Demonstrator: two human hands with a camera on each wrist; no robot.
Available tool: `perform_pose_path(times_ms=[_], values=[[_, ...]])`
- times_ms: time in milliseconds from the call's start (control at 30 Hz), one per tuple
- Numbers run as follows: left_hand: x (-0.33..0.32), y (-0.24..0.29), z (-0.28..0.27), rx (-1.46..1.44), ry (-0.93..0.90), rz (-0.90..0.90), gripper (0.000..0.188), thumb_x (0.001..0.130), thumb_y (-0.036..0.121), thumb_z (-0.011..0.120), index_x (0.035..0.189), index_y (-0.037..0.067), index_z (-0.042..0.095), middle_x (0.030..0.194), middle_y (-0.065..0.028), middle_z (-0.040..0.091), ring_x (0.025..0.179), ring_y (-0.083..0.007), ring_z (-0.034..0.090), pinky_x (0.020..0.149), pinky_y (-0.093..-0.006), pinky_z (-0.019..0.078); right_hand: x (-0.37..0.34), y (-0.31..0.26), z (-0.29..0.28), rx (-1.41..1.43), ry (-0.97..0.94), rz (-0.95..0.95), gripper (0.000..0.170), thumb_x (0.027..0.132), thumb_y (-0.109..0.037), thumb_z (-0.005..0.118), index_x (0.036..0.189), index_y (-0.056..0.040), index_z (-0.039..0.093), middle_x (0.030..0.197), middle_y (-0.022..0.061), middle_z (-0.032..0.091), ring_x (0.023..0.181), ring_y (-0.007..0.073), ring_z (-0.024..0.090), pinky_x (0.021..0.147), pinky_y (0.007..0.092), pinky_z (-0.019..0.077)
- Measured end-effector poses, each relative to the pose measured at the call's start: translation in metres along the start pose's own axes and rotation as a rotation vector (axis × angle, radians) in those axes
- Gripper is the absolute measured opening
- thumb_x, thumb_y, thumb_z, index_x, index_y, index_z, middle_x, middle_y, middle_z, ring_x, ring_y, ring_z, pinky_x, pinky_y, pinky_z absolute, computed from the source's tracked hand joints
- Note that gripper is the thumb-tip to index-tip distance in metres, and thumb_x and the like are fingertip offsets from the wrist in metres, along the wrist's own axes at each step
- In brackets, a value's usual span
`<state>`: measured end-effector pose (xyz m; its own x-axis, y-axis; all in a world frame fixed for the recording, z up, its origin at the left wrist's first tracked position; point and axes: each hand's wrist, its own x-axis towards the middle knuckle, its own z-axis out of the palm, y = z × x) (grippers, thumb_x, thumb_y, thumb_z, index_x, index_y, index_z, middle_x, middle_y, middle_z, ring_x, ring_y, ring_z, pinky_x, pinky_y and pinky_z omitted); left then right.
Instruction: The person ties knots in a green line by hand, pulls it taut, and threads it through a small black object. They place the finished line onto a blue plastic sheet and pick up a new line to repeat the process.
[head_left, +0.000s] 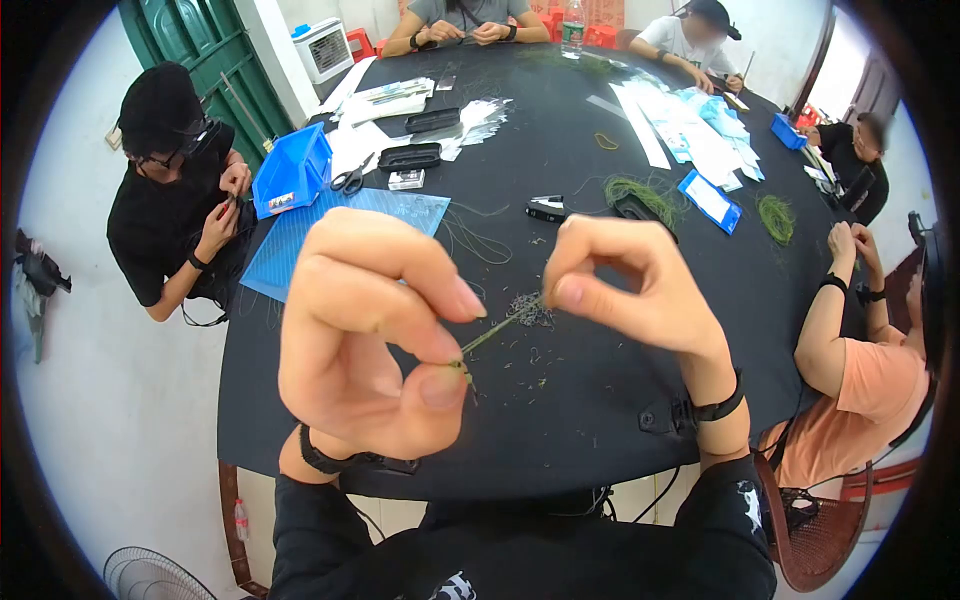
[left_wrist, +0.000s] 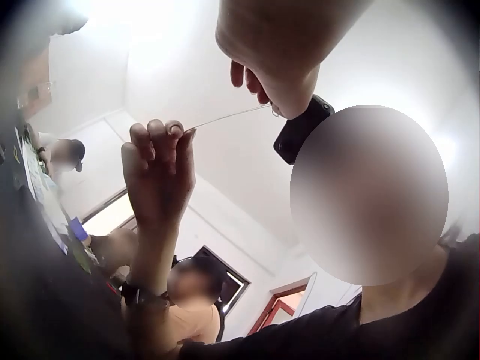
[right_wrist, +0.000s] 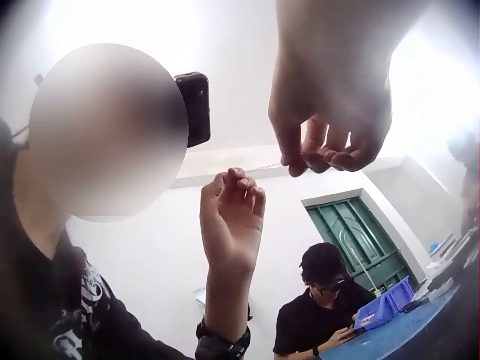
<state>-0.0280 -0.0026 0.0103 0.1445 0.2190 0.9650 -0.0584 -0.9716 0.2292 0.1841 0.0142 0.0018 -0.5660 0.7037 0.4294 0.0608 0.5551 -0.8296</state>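
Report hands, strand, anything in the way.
Left hand pinching green strand; right hand pinching it farther along. Strand straight between them. Clippings on table; nothing seen blocking.

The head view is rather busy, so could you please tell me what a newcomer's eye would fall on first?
Probably the left hand and right hand, large in the middle, pinching a thin green strand stretched between them. Next might come the bright blue bin at the far left of the black table and the white papers toward its far right.
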Motion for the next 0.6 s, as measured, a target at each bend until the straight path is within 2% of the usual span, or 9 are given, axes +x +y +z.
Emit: perform_pose_path(times_ms=[100,133,200,300,333,467,500,567,600], values=[[0.004,0.003,-0.005,0.047,-0.123,-0.002,0.022,0.059,0.004,0.068,0.079,0.003,0.058,0.083,-0.0119,0.060,0.070,-0.0159,0.055,0.060,-0.0238,0.0406,0.001,-0.002,-0.006,0.155,0.158,-0.004,0.012,0.083,-0.014,0.063,0.079,-0.0026,0.060,0.074,-0.0008,0.057,0.065,0.0042,0.048,0.059,0.0214,0.0401],[0.006,0.006,-0.007,0.046,-0.228,-0.016,0.025,0.056,0.004,0.069,0.080,0.003,0.059,0.084,-0.0115,0.061,0.069,-0.0159,0.057,0.060,-0.0240,0.0410,0.002,-0.001,-0.007,0.121,0.200,-0.008,0.011,0.082,-0.013,0.063,0.079,-0.0024,0.060,0.075,-0.0002,0.057,0.066,0.0048,0.048,0.060,0.0218,0.0403],[0.015,0.017,-0.003,0.180,-0.420,-0.004,0.015,0.067,0.005,0.069,0.075,0.005,0.056,0.089,-0.0092,0.060,0.064,-0.0172,0.057,0.059,-0.0261,0.0457,0.003,0.002,-0.007,0.052,0.283,-0.022,0.009,0.081,-0.010,0.064,0.079,-0.0020,0.061,0.075,0.0009,0.057,0.066,0.0061,0.049,0.061,0.0226,0.0407],[-0.008,0.015,0.017,0.134,-0.469,-0.084,0.019,0.063,0.001,0.070,0.077,0.005,0.058,0.092,-0.0085,0.063,0.067,-0.0165,0.060,0.055,-0.0263,0.0476,0.005,0.007,-0.005,-0.289,0.380,-0.118,0.005,0.076,-0.005,0.065,0.078,-0.0017,0.061,0.073,0.0022,0.056,0.066,0.0090,0.050,0.061,0.0234,0.0406],[-0.009,0.014,0.022,0.120,-0.511,-0.104,0.019,0.063,0.001,0.070,0.077,0.004,0.057,0.092,-0.0082,0.063,0.066,-0.0165,0.060,0.055,-0.0266,0.0481,0.004,0.003,-0.006,-0.348,0.336,-0.102,0.006,0.077,-0.003,0.065,0.078,-0.0008,0.059,0.077,0.0031,0.057,0.070,0.0108,0.050,0.064,0.0247,0.0398],[-0.017,0.014,0.038,0.024,-0.637,-0.148,0.018,0.066,0.002,0.068,0.079,0.004,0.056,0.090,-0.0075,0.062,0.064,-0.0174,0.059,0.054,-0.0268,0.0489,0.008,0.007,-0.005,-0.488,0.222,-0.193,0.007,0.071,-0.004,0.067,0.073,-0.0029,0.060,0.071,0.0033,0.058,0.067,0.0159,0.051,0.064,0.0271,0.0408],[-0.018,0.013,0.040,-0.009,-0.655,-0.146,0.018,0.067,0.002,0.068,0.079,0.003,0.055,0.089,-0.0075,0.061,0.064,-0.0179,0.059,0.055,-0.0266,0.0489,0.008,0.012,-0.005,-0.467,0.119,-0.252,0.007,0.071,-0.005,0.068,0.072,-0.0036,0.061,0.071,0.0029,0.058,0.068,0.0176,0.051,0.065,0.0284,0.0415],[-0.024,0.018,0.043,-0.084,-0.759,-0.114,0.016,0.071,0.006,0.066,0.082,0.002,0.054,0.089,-0.0072,0.059,0.066,-0.0186,0.059,0.057,-0.0270,0.0488,0.007,0.019,-0.003,-0.334,-0.156,-0.247,0.008,0.071,-0.007,0.068,0.072,-0.0042,0.061,0.071,0.0025,0.059,0.070,0.0191,0.052,0.066,0.0297,0.0421],[-0.026,0.022,0.045,-0.159,-0.795,-0.128,0.019,0.069,0.006,0.063,0.082,0.001,0.050,0.084,-0.0080,0.055,0.067,-0.0198,0.057,0.057,-0.0285,0.0477,0.006,0.017,-0.002,-0.257,-0.329,-0.156,0.007,0.073,-0.009,0.068,0.074,-0.0049,0.062,0.073,0.0022,0.059,0.072,0.0194,0.052,0.067,0.0302,0.0425]])
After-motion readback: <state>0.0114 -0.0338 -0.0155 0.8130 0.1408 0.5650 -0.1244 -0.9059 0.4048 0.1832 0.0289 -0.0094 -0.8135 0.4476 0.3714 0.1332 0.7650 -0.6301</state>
